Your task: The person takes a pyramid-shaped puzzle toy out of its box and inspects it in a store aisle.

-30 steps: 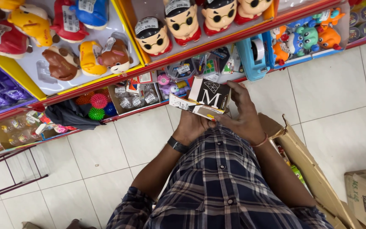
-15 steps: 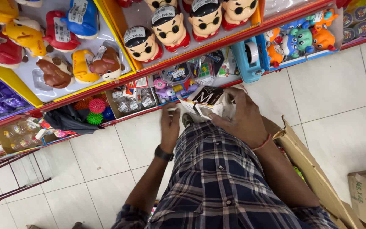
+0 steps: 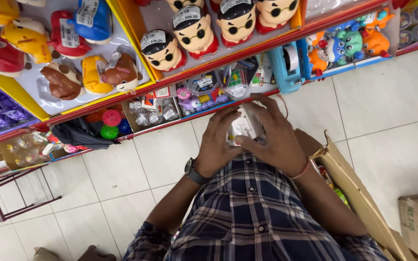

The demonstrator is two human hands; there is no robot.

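Closest in, shirt: a dark plaid shirt (image 3: 257, 217) fills the bottom of the head view, both forearms reaching out from it.
Left hand: the left hand (image 3: 216, 145), a watch (image 3: 192, 170) on its wrist, curls round the left side of a small white box (image 3: 244, 126), fingers bent onto it in a grasp.
Right hand: the right hand (image 3: 279, 140), a thin red band (image 3: 302, 170) at the wrist, lies over the box from the right and above, fingers spread across it and closed on it.
Key relation: the box sits between the two palms, just in front of the chest; both hands touch it, and the right covers more of it. Its long axis cannot be told, as the hands hide most of it.
Box, looks: white, flat faces, faint markings on the panel that shows; small enough to be nearly enclosed.
Beside the right arm: an open cardboard carton (image 3: 359, 193) stands on the tiled floor (image 3: 388, 106), colourful items inside.
Further out, low shelf: a red-edged shelf (image 3: 170, 87) holds small packed toys and spiky balls (image 3: 112, 118).
Farthest, upper shelf: round-headed figures with glasses (image 3: 194, 31) and animal-shaped toys (image 3: 64, 79).
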